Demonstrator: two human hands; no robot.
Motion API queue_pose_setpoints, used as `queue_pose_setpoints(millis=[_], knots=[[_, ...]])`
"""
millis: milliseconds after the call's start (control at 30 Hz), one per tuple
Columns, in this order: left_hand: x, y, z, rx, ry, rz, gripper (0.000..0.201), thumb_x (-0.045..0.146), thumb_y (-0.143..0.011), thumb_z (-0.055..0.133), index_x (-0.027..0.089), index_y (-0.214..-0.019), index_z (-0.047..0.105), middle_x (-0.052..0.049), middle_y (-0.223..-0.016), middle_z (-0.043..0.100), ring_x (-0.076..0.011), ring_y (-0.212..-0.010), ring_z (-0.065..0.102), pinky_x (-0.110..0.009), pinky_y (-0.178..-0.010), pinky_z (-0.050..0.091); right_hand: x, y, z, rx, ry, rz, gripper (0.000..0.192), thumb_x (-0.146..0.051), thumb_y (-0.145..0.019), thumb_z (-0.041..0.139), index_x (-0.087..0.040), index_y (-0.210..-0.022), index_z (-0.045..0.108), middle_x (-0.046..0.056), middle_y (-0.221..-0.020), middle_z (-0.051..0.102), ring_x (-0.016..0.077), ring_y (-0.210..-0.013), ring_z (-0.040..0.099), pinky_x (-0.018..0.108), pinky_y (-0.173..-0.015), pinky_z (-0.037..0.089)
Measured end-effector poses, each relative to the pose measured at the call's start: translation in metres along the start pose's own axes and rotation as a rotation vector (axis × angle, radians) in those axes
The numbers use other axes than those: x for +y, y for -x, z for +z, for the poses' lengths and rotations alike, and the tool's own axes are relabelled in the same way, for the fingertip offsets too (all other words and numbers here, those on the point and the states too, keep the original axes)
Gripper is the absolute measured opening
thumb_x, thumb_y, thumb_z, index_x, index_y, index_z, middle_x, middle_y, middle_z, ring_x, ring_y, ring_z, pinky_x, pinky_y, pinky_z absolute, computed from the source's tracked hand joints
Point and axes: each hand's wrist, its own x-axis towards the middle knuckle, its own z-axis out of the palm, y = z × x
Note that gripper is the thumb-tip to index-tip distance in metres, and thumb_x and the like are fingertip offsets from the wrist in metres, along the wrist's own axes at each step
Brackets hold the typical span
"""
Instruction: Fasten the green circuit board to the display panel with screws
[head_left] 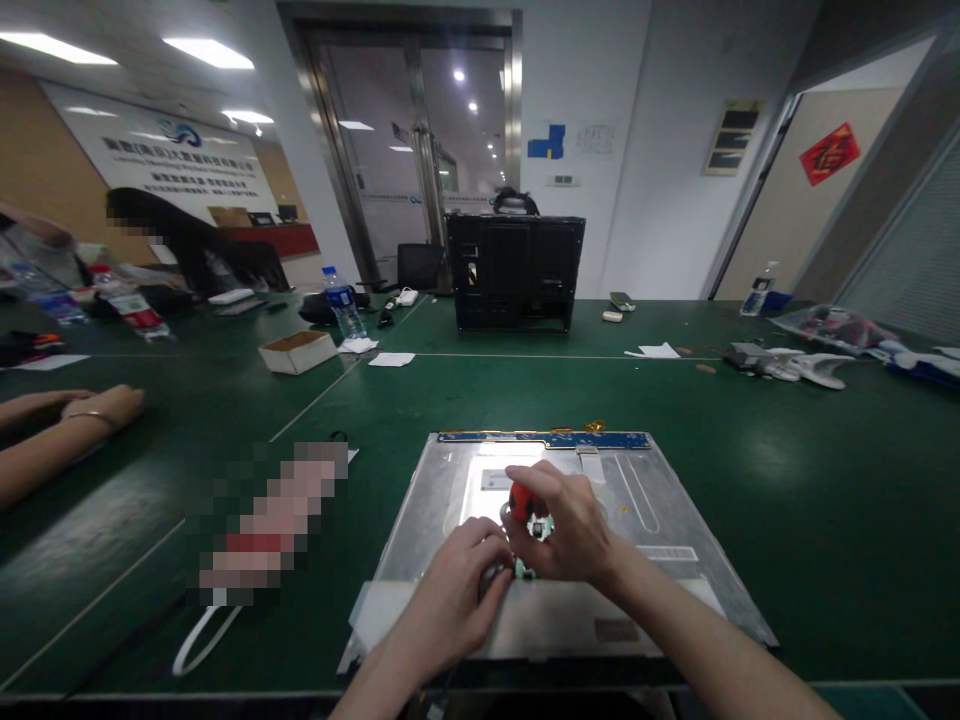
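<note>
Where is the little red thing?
In the head view, the red-handled tool is low in the middle, gripped in the right hand, over the metal panel, beside the left hand.

I have one view only, from the camera on the person's head, looking forward and down across the green counter [787,480]. It sits close over the hands at 6 o'clock, on a metal panel [660,500]. Toward 12 o'clock it reaches a black case [514,270] and glass doors; the far wall is probably bent by the wide lens.
</note>
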Motion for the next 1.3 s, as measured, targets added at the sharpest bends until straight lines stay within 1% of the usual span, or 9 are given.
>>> queue_pose_setpoints(millis=[233, 400, 533, 767, 933, 1100, 1300], knots=[[-0.0013, -0.0008, 0.0006, -0.002, -0.01, 0.009, 0.018, 0.014, -0.089, 0.048, 0.017, -0.092, 0.065, -0.01, -0.099, 0.064, -0.0246, -0.093, 0.06, -0.038, -0.082, 0.05, 0.002, 0.0, 0.0003, 0.015, 0.011, -0.018, 0.04, -0.024, -0.091, 0.052, -0.019, -0.13, 0.044, -0.003, -0.072, 0.059, 0.0121, -0.055, 0.05, 0.023, -0.047, 0.039], [-0.0012, -0.0019, 0.0004, 0.006, -0.048, 0.037, 0.019, 0.011, -0.087, 0.048, 0.017, -0.092, 0.066, -0.01, -0.099, 0.063, -0.0244, -0.092, 0.059, -0.037, -0.081, 0.049, 0.0015, -0.0028, -0.0018, 0.003, -0.018, -0.028, 0.04, -0.02, -0.091, 0.051, -0.019, -0.131, 0.043, -0.002, -0.074, 0.061, 0.011, -0.055, 0.05, 0.021, -0.046, 0.038], [-0.0048, -0.0015, 0.0029, 0.012, -0.068, 0.054, 0.018, 0.011, -0.087, 0.049, 0.018, -0.093, 0.065, -0.009, -0.098, 0.062, -0.0238, -0.094, 0.059, -0.035, -0.081, 0.048, 0.0027, -0.0027, -0.0014, -0.013, -0.032, -0.015, 0.042, -0.02, -0.092, 0.05, -0.019, -0.133, 0.041, -0.002, -0.076, 0.062, 0.0109, -0.056, 0.053, 0.021, -0.047, 0.041], [-0.0072, -0.0019, 0.0055, 0.05, -0.098, 0.079, 0.016, 0.01, -0.086, 0.049, 0.018, -0.086, 0.063, -0.008, -0.094, 0.062, -0.023, -0.09, 0.058, -0.034, -0.079, 0.047, 0.0051, 0.0002, -0.0004, -0.024, -0.031, -0.01, 0.044, -0.02, -0.092, 0.051, -0.021, -0.135, 0.04, -0.002, -0.078, 0.063, 0.011, -0.057, 0.055, 0.021, -0.049, 0.044], [-0.0062, -0.0022, 0.0049, 0.04, -0.103, 0.087, 0.017, 0.012, -0.087, 0.049, 0.018, -0.09, 0.064, -0.009, -0.097, 0.063, -0.0235, -0.092, 0.058, -0.035, -0.081, 0.047, 0.0055, -0.0009, -0.002, -0.036, -0.055, -0.033, 0.047, -0.02, -0.091, 0.048, -0.02, -0.137, 0.039, 0.0, -0.081, 0.063, 0.0121, -0.06, 0.056, 0.022, -0.051, 0.046], [-0.0056, -0.0021, 0.0037, 0.058, -0.092, 0.085, 0.014, 0.01, -0.085, 0.049, 0.018, -0.083, 0.062, -0.008, -0.093, 0.063, -0.0231, -0.09, 0.059, -0.034, -0.078, 0.047, 0.005, -0.0038, -0.0038, -0.028, -0.064, -0.044, 0.047, -0.016, -0.089, 0.046, -0.02, -0.136, 0.039, 0.0, -0.08, 0.062, 0.0118, -0.059, 0.055, 0.022, -0.049, 0.045], [-0.0079, -0.0023, 0.0043, 0.033, -0.078, 0.083, 0.018, 0.01, -0.086, 0.049, 0.017, -0.09, 0.064, -0.008, -0.097, 0.063, -0.0237, -0.093, 0.059, -0.035, -0.08, 0.047, 0.0029, -0.0031, -0.0026, -0.008, -0.023, -0.049, 0.045, -0.017, -0.089, 0.048, -0.02, -0.134, 0.04, -0.002, -0.076, 0.06, 0.0113, -0.054, 0.051, 0.021, -0.046, 0.041]])
